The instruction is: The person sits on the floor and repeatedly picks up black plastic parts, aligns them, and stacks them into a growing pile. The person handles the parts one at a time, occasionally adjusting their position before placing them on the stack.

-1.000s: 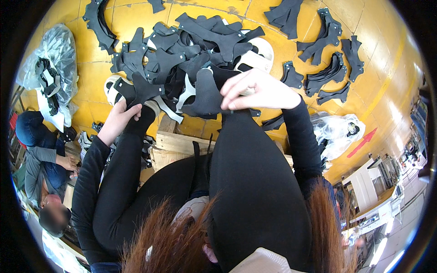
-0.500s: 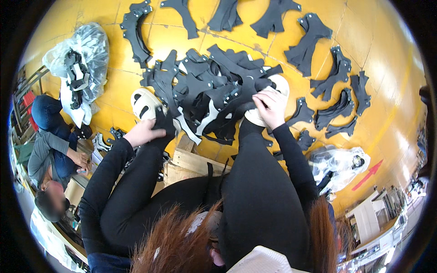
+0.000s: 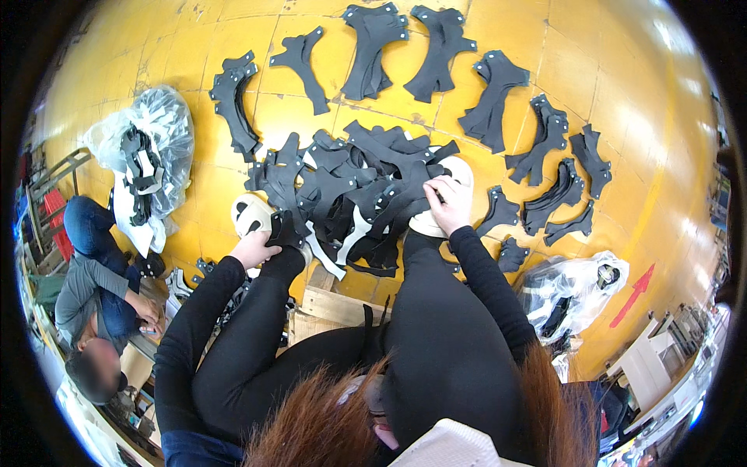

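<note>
My left hand [image 3: 254, 250] is closed on a black curved fabric piece [image 3: 289, 229] with small pale dots, beside my left cream clog [image 3: 250, 215]. My right hand [image 3: 449, 204] has its fingers bent together over my right cream clog [image 3: 461, 171], at the right edge of the pile; what they pinch, if anything, is hidden. Between my feet lies a loose heap of black curved cut pieces [image 3: 327, 183], a few showing white undersides.
Small stacks of similar black pieces [image 3: 373, 50] form an arc on the yellow tiled floor [image 3: 311, 132]. Clear plastic bags stand left [image 3: 167, 117] and right [image 3: 572, 292]. A wooden crate [image 3: 331, 302] is below me. Another person [image 3: 93, 292] sits at left.
The view has tilted so the floor pieces appear lower, with more of the far stacks showing. My left hand still keeps the black piece; my right hand stays at the right clog.
</note>
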Demonstrator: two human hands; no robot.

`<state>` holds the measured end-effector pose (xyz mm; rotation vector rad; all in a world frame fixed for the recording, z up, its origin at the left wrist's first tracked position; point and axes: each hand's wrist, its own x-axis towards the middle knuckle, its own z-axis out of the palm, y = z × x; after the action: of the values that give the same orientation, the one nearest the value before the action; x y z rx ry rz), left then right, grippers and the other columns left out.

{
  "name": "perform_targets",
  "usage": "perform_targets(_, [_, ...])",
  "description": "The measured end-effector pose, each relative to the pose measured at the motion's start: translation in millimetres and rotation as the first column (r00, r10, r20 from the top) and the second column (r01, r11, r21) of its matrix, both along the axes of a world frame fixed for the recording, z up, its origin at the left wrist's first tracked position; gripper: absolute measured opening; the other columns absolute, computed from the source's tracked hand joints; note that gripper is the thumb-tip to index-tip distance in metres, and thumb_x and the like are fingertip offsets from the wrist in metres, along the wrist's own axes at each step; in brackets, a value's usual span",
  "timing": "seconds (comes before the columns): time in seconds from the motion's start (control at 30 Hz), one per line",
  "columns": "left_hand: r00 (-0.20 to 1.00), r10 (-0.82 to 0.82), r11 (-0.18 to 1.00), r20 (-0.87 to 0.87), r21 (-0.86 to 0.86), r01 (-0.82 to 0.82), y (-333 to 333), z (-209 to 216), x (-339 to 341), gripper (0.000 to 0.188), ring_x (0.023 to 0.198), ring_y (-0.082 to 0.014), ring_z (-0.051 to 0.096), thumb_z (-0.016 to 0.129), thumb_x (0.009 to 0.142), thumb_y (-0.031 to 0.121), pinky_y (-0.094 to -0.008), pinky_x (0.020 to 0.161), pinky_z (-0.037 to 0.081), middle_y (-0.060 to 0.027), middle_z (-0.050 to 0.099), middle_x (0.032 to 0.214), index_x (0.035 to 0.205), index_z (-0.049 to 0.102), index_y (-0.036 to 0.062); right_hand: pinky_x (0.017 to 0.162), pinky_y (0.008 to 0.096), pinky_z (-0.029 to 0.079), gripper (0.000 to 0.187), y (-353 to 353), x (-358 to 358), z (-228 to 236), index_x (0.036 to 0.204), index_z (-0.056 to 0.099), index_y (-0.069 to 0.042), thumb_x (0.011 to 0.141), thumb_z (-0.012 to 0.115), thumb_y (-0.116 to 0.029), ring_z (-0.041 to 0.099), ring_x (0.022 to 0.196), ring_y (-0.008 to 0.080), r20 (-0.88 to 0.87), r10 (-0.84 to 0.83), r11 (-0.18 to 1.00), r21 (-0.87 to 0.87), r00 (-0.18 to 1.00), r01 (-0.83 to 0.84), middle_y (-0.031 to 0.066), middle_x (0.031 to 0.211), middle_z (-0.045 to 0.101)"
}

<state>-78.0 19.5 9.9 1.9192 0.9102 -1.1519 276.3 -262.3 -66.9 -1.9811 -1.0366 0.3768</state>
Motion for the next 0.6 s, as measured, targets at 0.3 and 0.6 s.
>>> perform_targets(0.3, [0.985,-0.165,0.978,0.057,0.135,0.156,6,0,-1,0.04,0.08,-0.036,0.069,0.065,0.087,0.034,-0.0445,0.076,0.053,-0.0218,0.068,0.077,0.094,0.062,-0.0053,0.069,0.0331,0.051,0.007,-1,-3,-6,0.091,0.07,-0.008,0.084,0.069,-0.011,0.066,0.075,0.0237,-0.007,-0.03,0.999,-0.035,1.0,0.03,0.0068,0.084,0.067])
perform_targets(0.6, [0.993,-0.031,0.999,0.113,0.045,0.026,22,-2,-7,0.032,0.078,-0.0317,0.07,0.068,0.086,0.028,-0.038,0.077,0.053,-0.0157,0.069,0.072,0.091,0.064,-0.0035,0.069,0.0348,0.05,0.016,-2,-2,-5,0.101,0.071,-0.011,0.087,0.065,-0.01,0.065,0.076,0.0249,-0.011,-0.035,0.999,-0.029,0.999,0.035,0.0069,0.085,0.067])
